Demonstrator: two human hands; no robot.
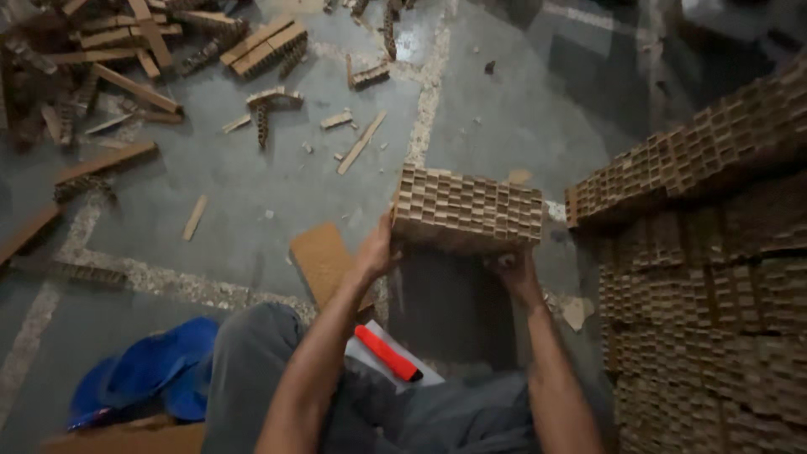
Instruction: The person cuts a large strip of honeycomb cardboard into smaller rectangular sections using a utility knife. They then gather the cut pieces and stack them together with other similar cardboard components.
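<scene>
I hold a brown honeycomb cardboard block (467, 207) up in front of me with both hands. My left hand (377, 250) grips its lower left corner. My right hand (514, 271) holds it from underneath at the lower right. The block's cell pattern faces the camera. A tall stack of similar honeycomb blocks (706, 277) rises close on the right, its top row almost level with the held block. My grey-trousered knees (252, 361) are below.
A red and black cutter (387, 353) lies on white paper between my legs. A flat cardboard sheet (324, 261) rests on the grey floor. Cardboard strips and offcuts (126, 67) are piled at the far left. Blue cloth (151, 370) lies at lower left.
</scene>
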